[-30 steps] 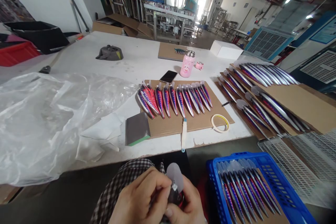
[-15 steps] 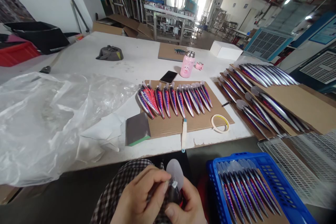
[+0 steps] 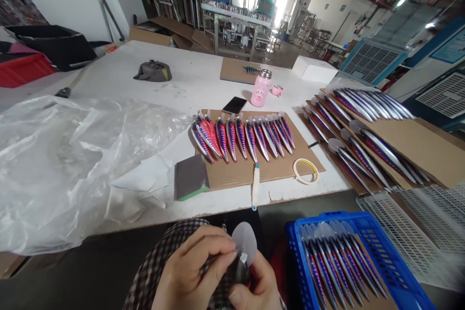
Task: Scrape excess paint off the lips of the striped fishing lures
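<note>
White bench (image 3: 203,80) beyond, left hand (image 3: 192,266) and right hand (image 3: 259,283) grip a clear-lipped lure (image 3: 241,271).

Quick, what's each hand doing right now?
Left hand: closed, pinching at the fishing lure just below its clear lip.
Right hand: closed, holding the same lure.

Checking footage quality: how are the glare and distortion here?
Head view: glare from the bright far opening washes out the background; wide-lens distortion bows the table edge; the left hand and right hand holding the lure are cut off by the frame edge.
</note>
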Available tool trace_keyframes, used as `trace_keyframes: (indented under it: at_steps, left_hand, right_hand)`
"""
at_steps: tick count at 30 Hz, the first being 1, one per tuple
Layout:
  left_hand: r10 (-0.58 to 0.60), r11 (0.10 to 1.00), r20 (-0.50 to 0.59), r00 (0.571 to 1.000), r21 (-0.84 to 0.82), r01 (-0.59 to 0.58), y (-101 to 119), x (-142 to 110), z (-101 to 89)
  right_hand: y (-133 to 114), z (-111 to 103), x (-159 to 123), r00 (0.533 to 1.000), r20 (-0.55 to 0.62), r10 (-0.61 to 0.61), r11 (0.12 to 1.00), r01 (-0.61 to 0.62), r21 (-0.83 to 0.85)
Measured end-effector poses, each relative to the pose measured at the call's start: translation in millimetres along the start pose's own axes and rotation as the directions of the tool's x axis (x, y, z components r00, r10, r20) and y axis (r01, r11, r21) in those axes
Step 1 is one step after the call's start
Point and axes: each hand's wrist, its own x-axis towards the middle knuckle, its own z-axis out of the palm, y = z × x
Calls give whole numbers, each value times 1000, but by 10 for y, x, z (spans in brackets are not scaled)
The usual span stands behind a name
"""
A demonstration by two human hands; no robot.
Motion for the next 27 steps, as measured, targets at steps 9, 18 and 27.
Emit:
trace_keyframes:
  at_steps: [9, 18, 27]
  left_hand:
    - [-34, 999, -86, 996, 21, 36, 88, -36, 55]
    - [-97, 995, -87, 991, -3, 97, 180, -47, 85]
    - [-143, 987, -61, 988, -88, 137, 146, -91, 112]
  right_hand:
    - [-13, 121, -15, 991, -38, 127, 969, -116, 220]
    - [-16, -11, 0, 1000, 10, 7, 1000, -7, -17]
    - [-44, -7, -4, 999, 42, 31, 999, -30, -27]
